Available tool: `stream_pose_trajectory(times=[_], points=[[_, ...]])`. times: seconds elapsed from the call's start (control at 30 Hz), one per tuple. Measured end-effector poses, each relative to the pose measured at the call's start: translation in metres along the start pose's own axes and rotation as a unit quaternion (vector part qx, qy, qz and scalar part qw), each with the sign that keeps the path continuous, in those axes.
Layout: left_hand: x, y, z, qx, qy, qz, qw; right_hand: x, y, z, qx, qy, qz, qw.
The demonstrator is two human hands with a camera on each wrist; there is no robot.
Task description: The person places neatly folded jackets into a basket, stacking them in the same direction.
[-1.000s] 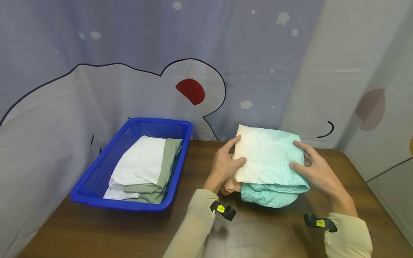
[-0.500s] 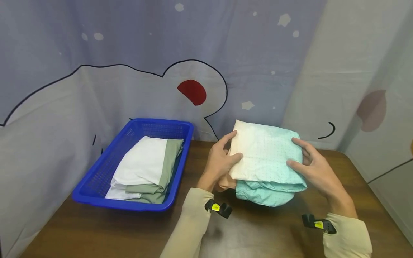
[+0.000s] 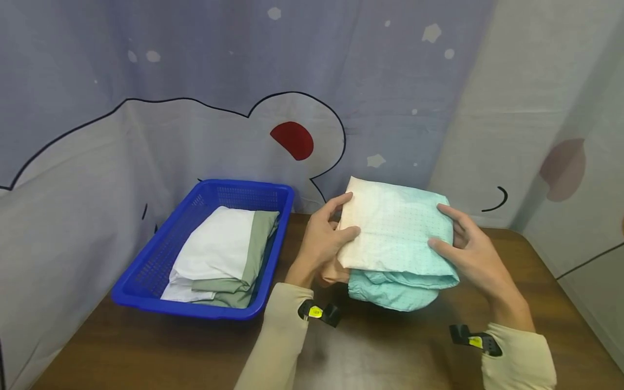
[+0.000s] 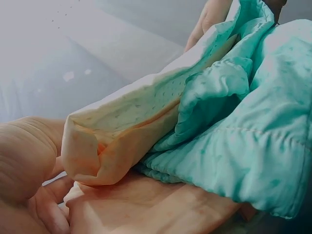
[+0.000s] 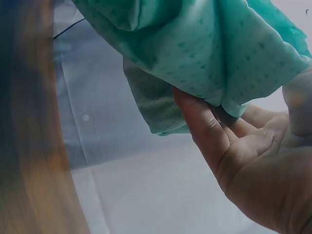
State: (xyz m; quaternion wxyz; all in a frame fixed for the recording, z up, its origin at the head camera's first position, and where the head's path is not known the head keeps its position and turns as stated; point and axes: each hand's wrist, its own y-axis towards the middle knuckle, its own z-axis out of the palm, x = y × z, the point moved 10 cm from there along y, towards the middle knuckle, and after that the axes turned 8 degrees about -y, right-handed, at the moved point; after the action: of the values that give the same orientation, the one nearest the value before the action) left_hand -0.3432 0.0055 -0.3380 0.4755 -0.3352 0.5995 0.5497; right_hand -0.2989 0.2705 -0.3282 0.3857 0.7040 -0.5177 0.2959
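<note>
A folded cloth garment [image 3: 395, 227], fading from cream and peach on the left to turquoise on the right, is held above the table between both hands. My left hand [image 3: 319, 235] grips its cream side, thumb on top and fingers at the edge and beneath. The right hand [image 3: 478, 254] holds the turquoise side, with the thumb over the top. In the left wrist view the folded layers of the garment [image 4: 234, 131] show from the side, puckered near a seam. Fingers [image 5: 202, 124] of the right hand support its turquoise underside in the right wrist view.
A blue plastic basket [image 3: 122, 292] stands on the wooden table [image 3: 161, 352] to the left. Inside it lies a folded white and sage-green cloth [image 3: 214, 244]. A printed curtain [image 3: 390, 81] hangs behind and beside the table.
Both hands have shifted a little to the left, carrying the folded garment with them. Its far edge has risen slightly. The basket and its cloth look unchanged.
</note>
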Motion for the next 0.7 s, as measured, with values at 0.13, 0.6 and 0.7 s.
stream_pose_trajectory(times=[0.13, 0.6, 0.7], points=[[-0.005, -0.002, -0.006, 0.0, 0.01, 0.004, 0.9999, 0.006, 0.002, 0.005, -0.002, 0.008, -0.01, 1.0], [-0.022, -0.005, -0.036, 0.007, 0.03, 0.019, 0.9993, 0.028, 0.008, 0.032, 0.028, 0.04, -0.034, 0.998], [-0.027, -0.006, -0.043, 0.008, 0.029, 0.021, 0.9993, 0.031, 0.011, 0.039, 0.032, 0.049, -0.042, 0.997]])
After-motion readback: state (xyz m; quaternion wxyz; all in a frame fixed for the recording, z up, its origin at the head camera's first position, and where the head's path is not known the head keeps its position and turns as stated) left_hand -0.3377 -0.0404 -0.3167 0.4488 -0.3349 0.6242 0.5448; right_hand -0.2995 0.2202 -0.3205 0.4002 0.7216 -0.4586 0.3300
